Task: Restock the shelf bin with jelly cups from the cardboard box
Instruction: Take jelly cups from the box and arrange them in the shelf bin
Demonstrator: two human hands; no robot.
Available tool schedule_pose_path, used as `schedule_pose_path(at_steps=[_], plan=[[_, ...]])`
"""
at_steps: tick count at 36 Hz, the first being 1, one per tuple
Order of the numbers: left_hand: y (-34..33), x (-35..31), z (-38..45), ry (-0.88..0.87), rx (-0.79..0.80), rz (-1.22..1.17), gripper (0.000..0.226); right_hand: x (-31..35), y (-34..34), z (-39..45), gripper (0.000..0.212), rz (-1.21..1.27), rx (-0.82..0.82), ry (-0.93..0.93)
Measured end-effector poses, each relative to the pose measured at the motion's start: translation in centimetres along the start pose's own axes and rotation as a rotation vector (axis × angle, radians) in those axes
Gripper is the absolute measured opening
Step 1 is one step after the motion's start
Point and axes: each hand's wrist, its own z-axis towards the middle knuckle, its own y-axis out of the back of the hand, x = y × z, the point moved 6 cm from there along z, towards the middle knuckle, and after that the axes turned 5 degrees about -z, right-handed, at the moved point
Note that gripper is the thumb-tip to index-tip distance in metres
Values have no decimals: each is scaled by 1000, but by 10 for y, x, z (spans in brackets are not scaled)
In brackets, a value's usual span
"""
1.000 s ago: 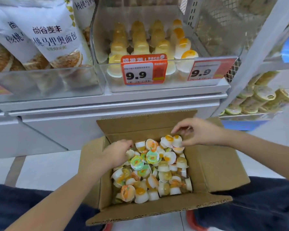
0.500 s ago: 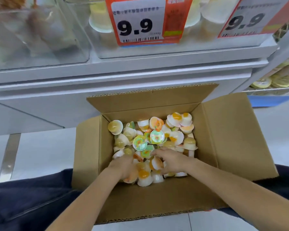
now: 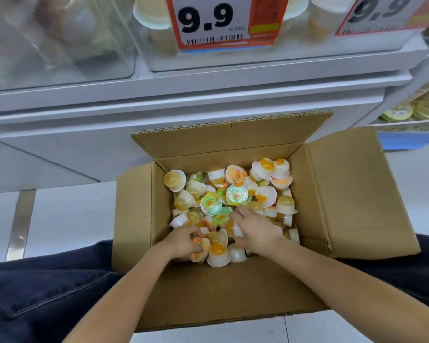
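Observation:
An open cardboard box (image 3: 352, 194) sits on the floor between my knees, holding a loose heap of jelly cups (image 3: 233, 194) with white bodies, orange or yellow centres and green or orange foil lids. Both hands are down in the near part of the heap. My left hand (image 3: 183, 241) curls its fingers round an orange-lidded jelly cup (image 3: 200, 245). My right hand (image 3: 254, 231) lies knuckles up on the cups with its fingers dug in among them; what they hold is hidden. The clear shelf bin (image 3: 292, 55) with stocked jelly cups stands above, behind a 9.9 price tag (image 3: 223, 21).
A white shelf ledge (image 3: 183, 95) juts out over the box's far flap. Another clear bin (image 3: 60, 45) of bagged goods stands at upper left. A lower shelf with yellow cups (image 3: 416, 107) is at right. My dark trouser legs (image 3: 47, 293) flank the box on the tiled floor.
A second ago my hands were at the far side of the heap; they have come to its near side. The view has dropped and moved closer, cutting off the bin's top.

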Motion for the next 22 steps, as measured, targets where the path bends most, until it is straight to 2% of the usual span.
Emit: schedule_pose_path(at_steps=[2, 5, 8, 10, 12, 15, 18, 20, 22], plan=[[11, -8, -5, 17, -18, -73, 26, -8, 21, -4, 59, 170, -124, -139], [33, -37, -23, 22, -65, -313, 20, -24, 57, -14, 43, 618, -290, -410], [52, -81, -51, 2, -14, -565, 21, -28, 82, -22, 40, 1261, -198, -582], [64, -113, -75, -49, 35, -642, 22, -24, 112, -33, 49, 1452, -141, -557], [75, -144, -101, -111, 93, -718, 21, -20, 148, -47, 50, 1430, -133, -476], [84, -185, -145, -165, 280, -936, 29, -7, 203, -70, 26, 1384, -169, -290], [89, -215, -182, -250, 432, -1111, 34, 11, 251, -99, 10, 1272, -324, -144], [90, -228, -198, -324, 448, -1196, 27, 21, 274, -116, 16, 1143, -466, -31], [87, -236, -208, -376, 442, -1250, 33, 34, 287, -129, 28, 1040, -538, 98]])
